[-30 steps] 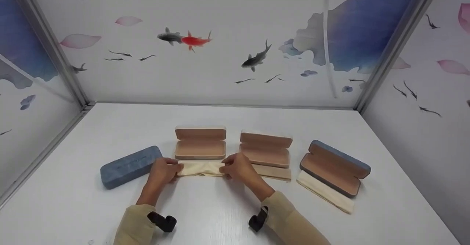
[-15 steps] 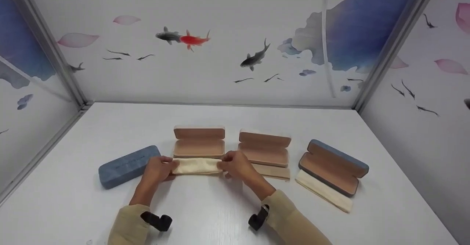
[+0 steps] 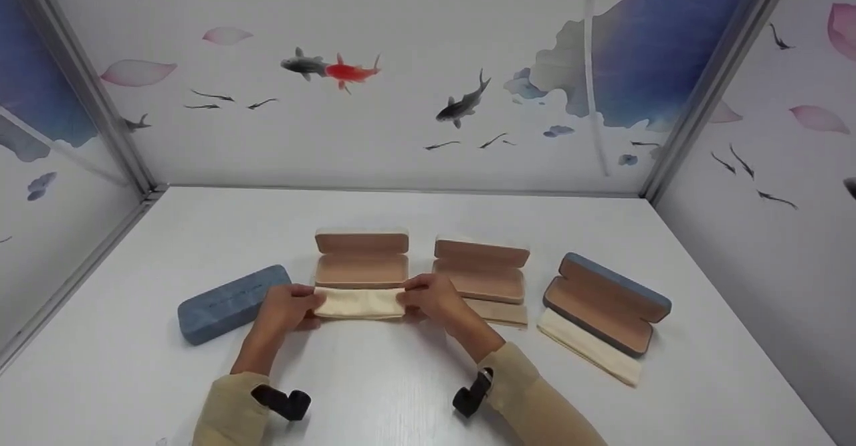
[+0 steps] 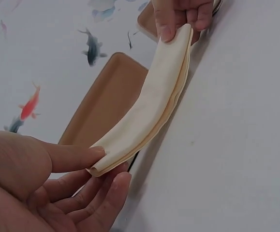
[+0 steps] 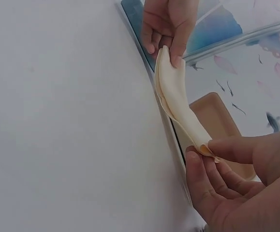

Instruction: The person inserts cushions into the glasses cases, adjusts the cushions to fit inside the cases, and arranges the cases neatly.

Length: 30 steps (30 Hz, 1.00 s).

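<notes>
Both hands hold a folded cream cloth [image 3: 360, 303] stretched level between them. At its left end, my left hand [image 3: 286, 309] pinches it, thumb on top and fingers beneath. My right hand [image 3: 435, 299] pinches the opposite end in the same way. In the left wrist view the cloth [image 4: 147, 99] sags slightly, its layered folds showing along one long edge. Right behind it an eyeglass case [image 3: 361, 269] lies open, showing a tan lining with nothing in it. The cloth overlaps this case's front edge in the head view.
A closed blue eyeglass case [image 3: 231, 305] lies beside the left hand. To the right stand another open case [image 3: 478, 279], with a beige folded cloth [image 3: 498, 312] before it, and an open blue case [image 3: 598, 312] with a cream folded cloth [image 3: 588, 346] before it.
The cloth, rumpled along its front edge a second ago, is now pulled straighter and flatter. The left hand has shifted a little left, and the cloth sits slightly nearer the case behind it.
</notes>
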{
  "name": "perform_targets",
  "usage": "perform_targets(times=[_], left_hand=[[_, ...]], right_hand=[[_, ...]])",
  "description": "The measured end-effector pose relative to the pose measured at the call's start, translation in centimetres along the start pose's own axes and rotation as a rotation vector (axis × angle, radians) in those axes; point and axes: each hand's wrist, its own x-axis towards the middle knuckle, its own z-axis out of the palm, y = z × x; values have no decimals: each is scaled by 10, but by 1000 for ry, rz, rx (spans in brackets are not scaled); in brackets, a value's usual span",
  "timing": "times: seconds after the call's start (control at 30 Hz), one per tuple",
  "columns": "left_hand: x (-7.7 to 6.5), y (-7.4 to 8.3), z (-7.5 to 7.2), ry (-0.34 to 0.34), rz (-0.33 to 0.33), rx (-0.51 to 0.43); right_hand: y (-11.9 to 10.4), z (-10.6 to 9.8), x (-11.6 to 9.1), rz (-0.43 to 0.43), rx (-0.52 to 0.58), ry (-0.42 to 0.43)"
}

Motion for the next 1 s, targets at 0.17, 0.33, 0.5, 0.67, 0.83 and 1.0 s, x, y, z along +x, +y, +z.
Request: perform_targets(times=[0.17,0.33,0.5,0.67,0.83,1.0], left_hand=[[0,-1,-1,-6,30,-25],[-2,2,-1,-13,57,-58],[0,10,-3,11,94,-30],[4,16,-6,45,152,-64],[6,23,-8,71,169,-77],[13,28,-11,94,145,-46]], right_hand=[[0,2,2,7,-1,20],[-3,2,2,7,-30,54],[-9,-2,2,-23,-21,68],[-14,-3,2,-38,22,81],[-19,-2,6,-55,87,110],[-24,1,14,-52,125,137]])
